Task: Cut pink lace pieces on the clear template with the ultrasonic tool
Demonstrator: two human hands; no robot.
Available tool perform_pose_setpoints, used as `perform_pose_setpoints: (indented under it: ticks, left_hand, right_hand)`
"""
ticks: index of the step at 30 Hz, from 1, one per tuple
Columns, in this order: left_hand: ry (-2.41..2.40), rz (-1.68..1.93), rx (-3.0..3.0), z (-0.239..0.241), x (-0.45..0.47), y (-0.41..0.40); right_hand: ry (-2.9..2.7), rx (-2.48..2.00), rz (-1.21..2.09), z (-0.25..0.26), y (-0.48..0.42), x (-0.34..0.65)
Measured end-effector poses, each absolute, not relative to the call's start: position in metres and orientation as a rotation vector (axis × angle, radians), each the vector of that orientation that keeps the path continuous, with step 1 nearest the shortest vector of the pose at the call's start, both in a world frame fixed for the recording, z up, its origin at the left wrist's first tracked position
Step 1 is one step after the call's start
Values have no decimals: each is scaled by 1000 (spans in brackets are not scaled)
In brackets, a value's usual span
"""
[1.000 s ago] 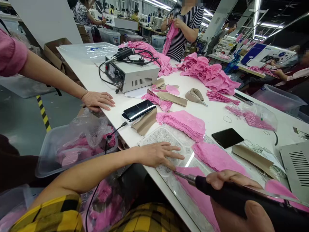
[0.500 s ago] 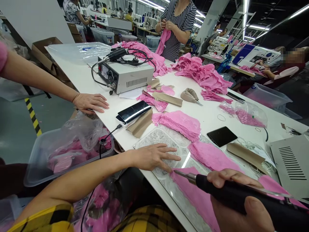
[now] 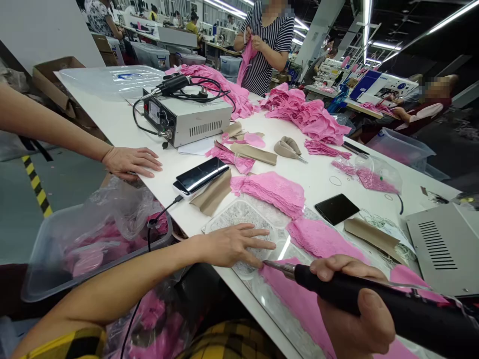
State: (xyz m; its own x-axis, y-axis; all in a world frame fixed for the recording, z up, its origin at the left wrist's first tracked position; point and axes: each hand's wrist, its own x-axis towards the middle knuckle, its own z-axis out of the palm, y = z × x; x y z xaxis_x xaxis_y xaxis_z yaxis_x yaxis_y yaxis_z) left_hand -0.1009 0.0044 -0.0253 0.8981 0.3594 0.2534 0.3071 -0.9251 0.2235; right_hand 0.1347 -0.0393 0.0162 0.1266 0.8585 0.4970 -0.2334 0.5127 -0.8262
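Note:
My left hand (image 3: 234, 245) lies with its fingers spread over a clear plastic sheet or template (image 3: 245, 212). In my right hand (image 3: 348, 299) is a black handpiece (image 3: 339, 291) with a tapered metal tip. That tip touches or hovers at the upper left corner of a pink fabric piece (image 3: 295, 299), right beside my left thumb. Farther up the template lie another pink piece (image 3: 322, 238) and a stack of pink lace-edged pieces (image 3: 277, 192). My right palm and the handpiece cover part of the nearest fabric.
A grey control box (image 3: 202, 119) carries a similar handpiece. Phones (image 3: 202, 175) (image 3: 337, 209) and brown card strips lie about. Another person's hand (image 3: 131, 162) rests on the table's left edge. A standing person holds pink fabric behind pink heaps (image 3: 307, 114). At right stands another grey box (image 3: 441, 244).
The whole view has shifted slightly, with things appearing farther left. My left hand and the handpiece's tip keep nearly the same place on the template and fabric.

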Motion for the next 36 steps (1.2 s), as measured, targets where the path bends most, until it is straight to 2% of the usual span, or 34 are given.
perform_pose_setpoints:
  ticks: [6, 13, 22, 36]
  left_hand:
    - [508, 446, 2827, -26, -103, 6]
    - [523, 568, 2749, -21, -97, 0]
    - [512, 726, 2823, -25, -47, -16]
    - [615, 735, 2825, -24, -71, -29]
  right_hand:
    - [-1130, -673, 844, 21, -37, 136]
    - [-939, -775, 609, 29, -27, 192]
    - [-897, -797, 667, 15, -24, 184]
    - [-969, -787, 648, 13, -21, 183]
